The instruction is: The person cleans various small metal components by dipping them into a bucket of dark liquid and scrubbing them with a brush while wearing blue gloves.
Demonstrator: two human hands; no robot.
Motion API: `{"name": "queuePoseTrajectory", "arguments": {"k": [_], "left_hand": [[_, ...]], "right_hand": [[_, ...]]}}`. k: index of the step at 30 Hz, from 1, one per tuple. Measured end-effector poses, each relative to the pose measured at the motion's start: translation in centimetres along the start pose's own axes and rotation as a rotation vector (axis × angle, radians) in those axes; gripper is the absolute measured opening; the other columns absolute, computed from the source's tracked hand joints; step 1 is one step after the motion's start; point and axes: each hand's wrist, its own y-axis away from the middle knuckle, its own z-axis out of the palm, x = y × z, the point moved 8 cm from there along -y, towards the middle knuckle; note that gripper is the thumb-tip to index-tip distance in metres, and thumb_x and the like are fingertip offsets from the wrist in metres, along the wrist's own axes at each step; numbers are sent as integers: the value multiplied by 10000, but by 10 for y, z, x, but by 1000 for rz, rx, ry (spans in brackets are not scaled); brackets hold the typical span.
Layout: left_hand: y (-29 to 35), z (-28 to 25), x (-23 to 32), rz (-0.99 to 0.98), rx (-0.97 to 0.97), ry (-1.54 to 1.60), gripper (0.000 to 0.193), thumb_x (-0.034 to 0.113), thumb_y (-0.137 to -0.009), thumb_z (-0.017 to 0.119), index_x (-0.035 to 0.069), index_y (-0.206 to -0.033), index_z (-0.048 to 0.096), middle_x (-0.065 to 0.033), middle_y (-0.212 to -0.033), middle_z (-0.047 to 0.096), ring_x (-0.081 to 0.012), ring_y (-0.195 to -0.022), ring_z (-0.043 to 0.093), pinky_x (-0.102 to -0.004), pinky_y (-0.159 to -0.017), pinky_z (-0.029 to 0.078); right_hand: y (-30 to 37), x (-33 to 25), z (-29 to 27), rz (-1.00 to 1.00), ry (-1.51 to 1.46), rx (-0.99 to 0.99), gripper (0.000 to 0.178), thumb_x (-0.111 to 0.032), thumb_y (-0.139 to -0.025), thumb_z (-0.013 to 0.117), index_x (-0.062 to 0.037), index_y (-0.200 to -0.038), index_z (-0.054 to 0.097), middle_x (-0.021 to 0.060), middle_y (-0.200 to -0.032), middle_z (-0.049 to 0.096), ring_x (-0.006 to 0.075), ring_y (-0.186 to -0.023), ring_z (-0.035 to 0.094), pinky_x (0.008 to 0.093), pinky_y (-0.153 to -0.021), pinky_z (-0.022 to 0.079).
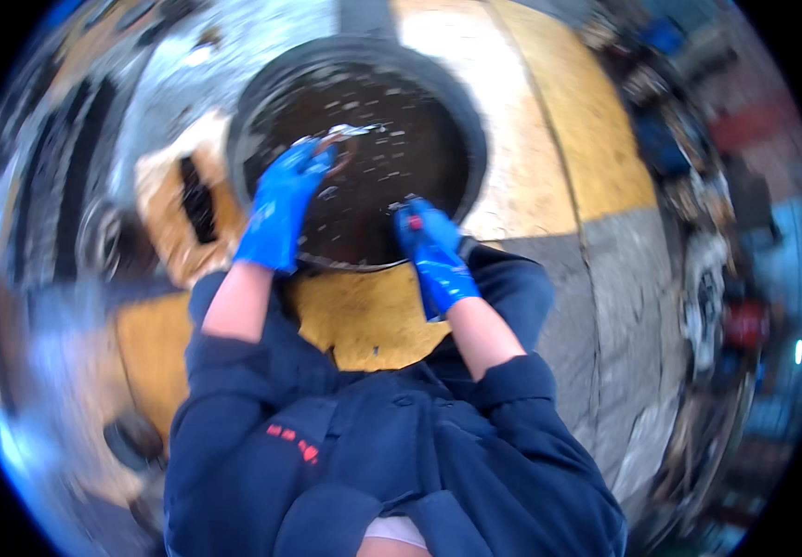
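A round dark tub of murky, bubbly liquid stands in front of me between my knees. Over its left side is my left hand in a blue rubber glove, its fingers closed on a reddish-brown curved part at the liquid's surface; blur hides its exact kind. My right hand, gloved in the same blue, is at the tub's near right rim. Its fingers are curled round something with a small red spot, too blurred to name.
Left of the tub, a dark elongated part lies on brown paper. A round metal part stands farther left. Yellow and grey boards cover the floor on the right, with cluttered machine parts beyond them.
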Motion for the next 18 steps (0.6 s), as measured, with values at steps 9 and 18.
{"name": "queuePoseTrajectory", "arguments": {"k": [9,18], "left_hand": [[13,-24,10,-97,40,160,473,391,-1076,777,47,-1400,769,-95,-1223,796,-172,-1094,726,-348,-953,578],[12,-14,16,-16,-7,186,411,352,-1098,734,23,-1344,760,-145,-1183,787,-250,-1094,747,-388,-975,578]], "right_hand": [[23,-24,-9,-96,137,-130,244,-404,-1035,742,-203,-1161,798,206,-1037,811,468,-978,772,560,-872,618],[22,-1,-1,-147,170,95,221,-404,-1028,711,-222,-1124,791,187,-1015,823,459,-952,785,563,-843,618]]}}
